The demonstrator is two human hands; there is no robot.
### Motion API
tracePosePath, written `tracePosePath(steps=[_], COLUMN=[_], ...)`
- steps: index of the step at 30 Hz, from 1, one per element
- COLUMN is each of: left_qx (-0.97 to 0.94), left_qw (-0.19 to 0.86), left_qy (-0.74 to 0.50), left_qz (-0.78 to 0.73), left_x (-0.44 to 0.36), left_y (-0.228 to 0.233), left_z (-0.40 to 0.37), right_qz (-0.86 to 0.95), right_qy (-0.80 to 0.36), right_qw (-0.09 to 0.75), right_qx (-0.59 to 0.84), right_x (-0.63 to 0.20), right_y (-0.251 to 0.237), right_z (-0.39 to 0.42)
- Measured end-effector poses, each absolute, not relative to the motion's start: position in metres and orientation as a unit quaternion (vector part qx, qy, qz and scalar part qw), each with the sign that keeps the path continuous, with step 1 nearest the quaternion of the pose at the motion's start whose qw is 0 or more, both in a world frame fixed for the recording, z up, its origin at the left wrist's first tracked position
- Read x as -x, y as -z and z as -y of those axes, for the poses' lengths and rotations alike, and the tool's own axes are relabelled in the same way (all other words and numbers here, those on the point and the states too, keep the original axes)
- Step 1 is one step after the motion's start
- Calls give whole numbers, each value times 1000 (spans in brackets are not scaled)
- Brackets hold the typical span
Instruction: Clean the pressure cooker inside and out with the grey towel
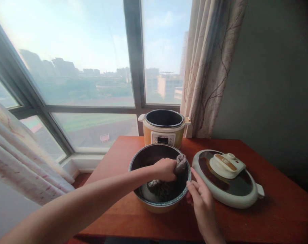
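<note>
A round, dark-lined inner pot [166, 204] stands on the table near its front edge. My left hand [165, 169] reaches inside it, closed on a crumpled grey-brown cloth [181, 164] that presses against the pot's right inner wall. Another bunched part of the cloth shows below my wrist; whether it is the same piece I cannot tell. My right hand [201, 195] grips the pot's right rim, thumb and fingers on either side of the wall. Behind the pot sits a yellow and white electric cooker [147, 134], its top uncovered.
A large cream lid [241, 201] with a dark centre and a raised handle lies to the right of the pot. The reddish-brown table [273, 183] meets a window [93, 84] at the back. Curtains [207, 78] hang on both sides.
</note>
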State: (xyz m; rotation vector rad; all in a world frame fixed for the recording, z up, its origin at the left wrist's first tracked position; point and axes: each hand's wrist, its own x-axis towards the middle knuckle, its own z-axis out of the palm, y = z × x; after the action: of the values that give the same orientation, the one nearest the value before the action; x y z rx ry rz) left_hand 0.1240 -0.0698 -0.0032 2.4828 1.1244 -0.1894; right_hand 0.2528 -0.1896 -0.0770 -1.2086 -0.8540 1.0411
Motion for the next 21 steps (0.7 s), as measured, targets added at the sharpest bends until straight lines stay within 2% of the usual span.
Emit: tracePosePath(steps=[4,8,14,18,21], left_qx=[-951,-954,-956,-968,-968], left_qw=[90,70,81,53,69], left_qy=[198,270,264,210,147], left_qz=[-221,-110,-102,-129,-194], left_x=[-121,-109,-104,-112,-120], left_y=[-7,-13,-9,-5,0], left_z=[85,92,93,92,84], right_qz=[345,324,304,308,308], right_qy=[-468,-497,-473,-468,-469], right_qw=[637,643,672,673,674], right_qx=[507,484,483,483,480], right_x=[-262,-275,-275,-271,-271], right_y=[77,80,84,84,84], right_z=[182,170,156,155,156])
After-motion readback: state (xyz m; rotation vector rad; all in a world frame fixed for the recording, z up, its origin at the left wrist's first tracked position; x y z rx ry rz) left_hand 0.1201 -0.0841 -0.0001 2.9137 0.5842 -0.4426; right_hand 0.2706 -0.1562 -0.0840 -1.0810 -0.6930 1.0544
